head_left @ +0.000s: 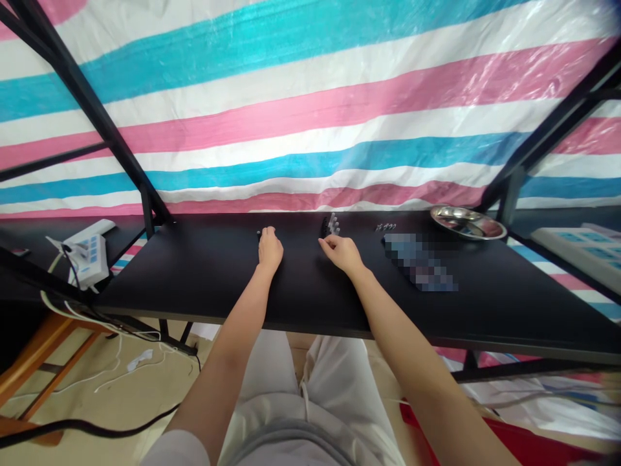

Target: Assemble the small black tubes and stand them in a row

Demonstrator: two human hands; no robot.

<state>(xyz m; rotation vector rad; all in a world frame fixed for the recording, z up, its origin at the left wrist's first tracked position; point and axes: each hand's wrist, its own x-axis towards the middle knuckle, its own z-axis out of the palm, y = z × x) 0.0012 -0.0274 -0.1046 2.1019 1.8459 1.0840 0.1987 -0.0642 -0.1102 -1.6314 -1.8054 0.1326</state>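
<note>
Clear-and-black pieces [333, 224]: right hand [342, 252] sitting in front, left hand [272, 249] leftward.
Hands apart, can't tell grips; touching lightly should avoid toppling.

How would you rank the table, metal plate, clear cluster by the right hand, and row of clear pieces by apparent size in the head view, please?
1. Table
2. Metal plate
3. Clear cluster by the right hand
4. Row of clear pieces

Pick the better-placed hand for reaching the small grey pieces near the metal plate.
Right, I'd judge: the right hand is nearer the small grey pieces, on the metal plate side; the left hand is farther off.
</note>
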